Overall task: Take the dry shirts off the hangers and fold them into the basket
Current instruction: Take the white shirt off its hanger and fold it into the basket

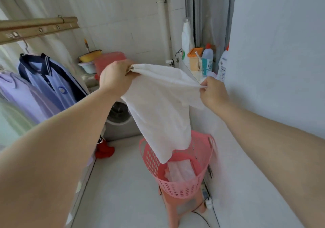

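Your left hand (pixel 114 80) and right hand (pixel 213 94) each pinch the top edge of the white shirt (pixel 158 108), held stretched between them. Its hem hangs over the pink basket (pixel 175 187) at 6 o'clock, which sits on a stool (pixel 177 208) on the white tiled floor (pixel 123 183). At 9 o'clock a blue polo (pixel 51 81) hangs from the rail (pixel 35 28), with a washing machine (pixel 119 120) behind your left forearm.

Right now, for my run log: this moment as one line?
left hand: grips white shirt | right hand: pinches white shirt | pink basket: under hem | blue polo: hangs on rail
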### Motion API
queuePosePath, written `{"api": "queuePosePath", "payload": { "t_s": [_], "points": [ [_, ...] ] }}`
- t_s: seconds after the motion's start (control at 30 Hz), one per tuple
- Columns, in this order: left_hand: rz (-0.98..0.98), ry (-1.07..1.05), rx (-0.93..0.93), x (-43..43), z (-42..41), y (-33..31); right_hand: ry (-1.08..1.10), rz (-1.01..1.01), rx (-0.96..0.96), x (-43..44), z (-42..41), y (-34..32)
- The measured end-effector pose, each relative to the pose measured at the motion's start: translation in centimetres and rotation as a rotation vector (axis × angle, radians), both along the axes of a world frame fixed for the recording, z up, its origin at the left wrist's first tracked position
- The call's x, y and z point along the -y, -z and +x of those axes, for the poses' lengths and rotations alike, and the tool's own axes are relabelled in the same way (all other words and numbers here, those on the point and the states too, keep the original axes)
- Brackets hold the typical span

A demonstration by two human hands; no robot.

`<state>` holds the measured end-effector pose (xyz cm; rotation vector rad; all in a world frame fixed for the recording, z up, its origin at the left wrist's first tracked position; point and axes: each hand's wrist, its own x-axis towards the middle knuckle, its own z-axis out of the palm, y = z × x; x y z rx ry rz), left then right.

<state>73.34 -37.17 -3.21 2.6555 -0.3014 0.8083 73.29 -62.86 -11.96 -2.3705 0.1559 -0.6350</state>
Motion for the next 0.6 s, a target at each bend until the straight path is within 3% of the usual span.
{"api": "queuePosePath", "payload": {
  "t_s": [0.2, 0.43, 0.6],
  "points": [
    [0.063, 0.269, -0.348, 1.9, -7.1, 8.7, 0.014, 0.012, -0.209, 2.1, -7.9, 7.0],
    [0.084, 0.438, -1.084, 2.2, -18.8, 22.1, -0.212, -0.200, -0.531, 3.1, -18.8, 18.3],
    [0.078, 0.436, -1.187, 2.0, -23.1, 27.2, -0.253, -0.381, -0.629, 3.6, -22.1, 21.1]
  ]
}}
